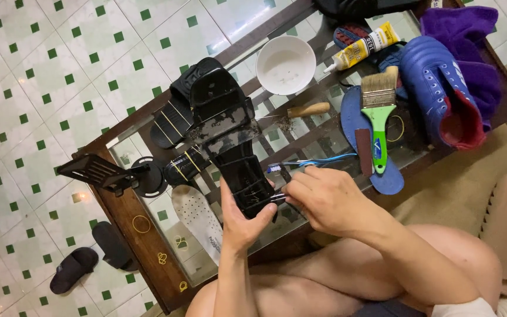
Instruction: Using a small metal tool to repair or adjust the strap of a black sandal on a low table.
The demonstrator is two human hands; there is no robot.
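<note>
**Black shoe held over glass counter, with repair items**

Bare knees and forearms fill the near edge. Left hand: clamped round the near end of a black shoe, thumb on its right side, sole upward, the shoe reaching away over the glass counter. Right hand: fingers pinched together on a small dark tool at the shoe's near right edge; what the tool is cannot be told.

On the counter:
- toothbrush, blue handle, just beyond the right hand
- white insole, left of the left hand
- white bowl, far centre
- glue tube, far right
- paintbrush, green handle, lying on a blue insole
- blue shoe, red-lined, right end

Black sandals lie on the tiled floor, near left.
</note>
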